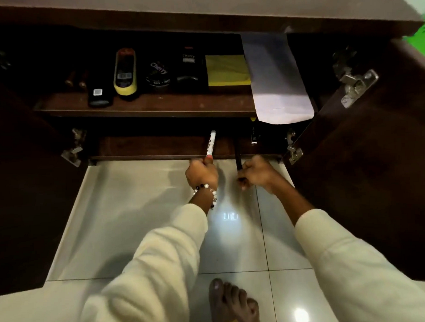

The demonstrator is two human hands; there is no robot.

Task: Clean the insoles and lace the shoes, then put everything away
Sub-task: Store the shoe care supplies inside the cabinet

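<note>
- upper shelf (144, 107): crowded with polish tins (158, 74), brushes (124, 71), yellow cloth (226, 70); front edge bare.
- lower shelf (153, 146): left portion open.
- open doors (366, 170) flank both sides.
- paper sheet (276, 79) overhangs at right.

The brown cabinet (201, 7) stands with both doors open, metal hinges (354, 84) showing on the right door (376, 179). A white paper sheet (275, 79) hangs over the upper shelf's right end. Glossy pale floor tiles (126, 212) reflect a lamp (300, 315).
</note>
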